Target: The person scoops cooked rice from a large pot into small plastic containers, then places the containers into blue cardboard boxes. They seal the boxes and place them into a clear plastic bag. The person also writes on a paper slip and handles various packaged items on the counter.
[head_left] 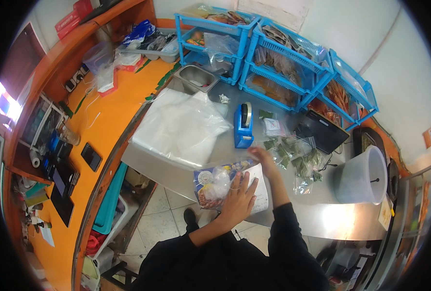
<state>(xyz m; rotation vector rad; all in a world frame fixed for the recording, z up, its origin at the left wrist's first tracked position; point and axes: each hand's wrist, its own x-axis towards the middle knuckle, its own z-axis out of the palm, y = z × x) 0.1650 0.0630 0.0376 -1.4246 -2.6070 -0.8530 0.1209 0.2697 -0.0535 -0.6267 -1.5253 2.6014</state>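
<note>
My left hand (238,200) lies with fingers stretched and spread across an open notebook (258,186). The notebook has a white page with handwriting on its right side and a blue printed cover (202,191) on its left. A crumpled clear plastic bag (219,180) rests on the cover, beside the left fingertips. Just above the notebook's upper right corner is my right hand (265,159), its fingers reaching left with nothing visible in them. Beyond it, near its fingertips, stands a blue tape dispenser (243,133).
A stack of clear plastic bags (176,128) covers the steel table's left part. Several packets of green leaves (293,155) lie right of my right hand, near a translucent bucket (363,177) and a black tablet-like device (322,132). Blue tiered baskets (278,68) line the back.
</note>
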